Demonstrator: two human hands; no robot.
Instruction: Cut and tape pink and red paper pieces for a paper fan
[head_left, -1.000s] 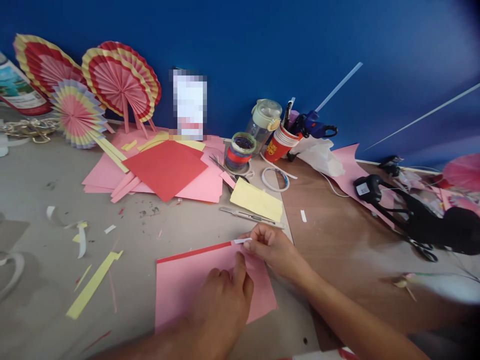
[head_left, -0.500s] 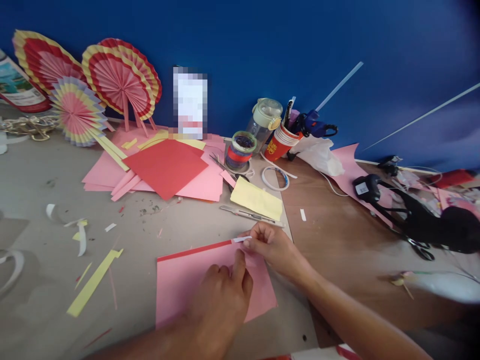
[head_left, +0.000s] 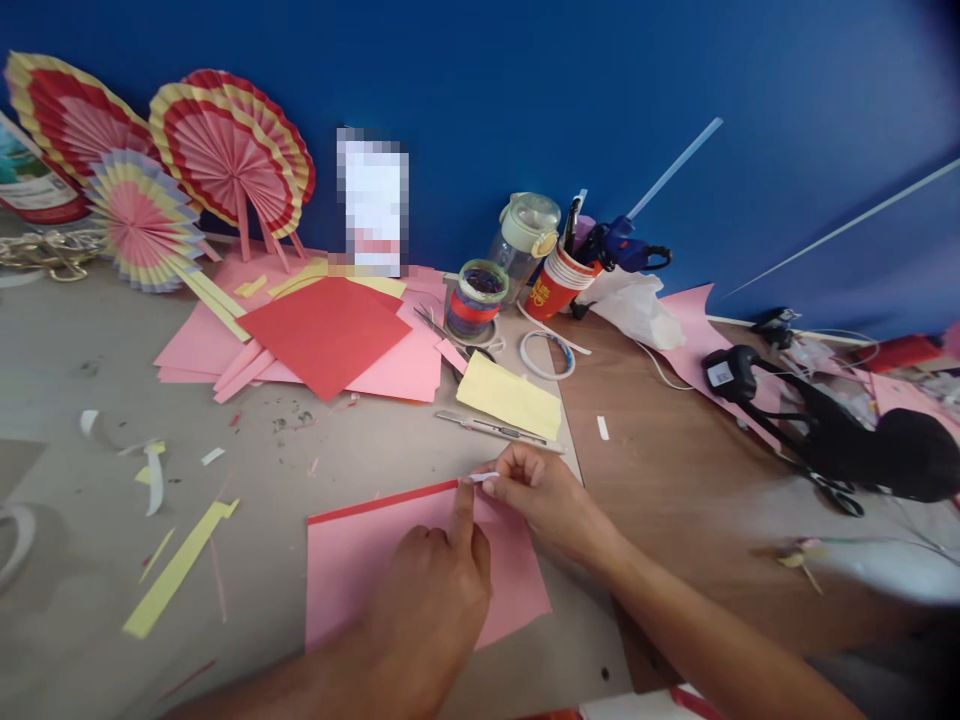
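A pink sheet of paper (head_left: 352,580) with a red strip (head_left: 390,500) along its far edge lies on the table in front of me. My left hand (head_left: 435,590) rests on the sheet, its index finger stretched to the far edge, where the red strip ends; its other fingers are curled. Close to that fingertip, my right hand (head_left: 536,500) is closed, thumb and finger pinching a narrow white strip (head_left: 484,477), which looks like tape backing. The part of the edge under my right fingers is hidden.
Behind the sheet are a utility knife (head_left: 495,428), folded yellow paper (head_left: 510,395), scissors (head_left: 476,352) and a tape roll (head_left: 547,355). Red paper (head_left: 330,335) lies on pink sheets, with folded paper fans (head_left: 229,155) behind. A paper cup (head_left: 559,280) holds pens. Yellow scraps (head_left: 180,575) lie left.
My left index fingertip has moved slightly up and left to the sheet's far edge. The right hand keeps its pinch on the white strip, and the view has shifted slightly.
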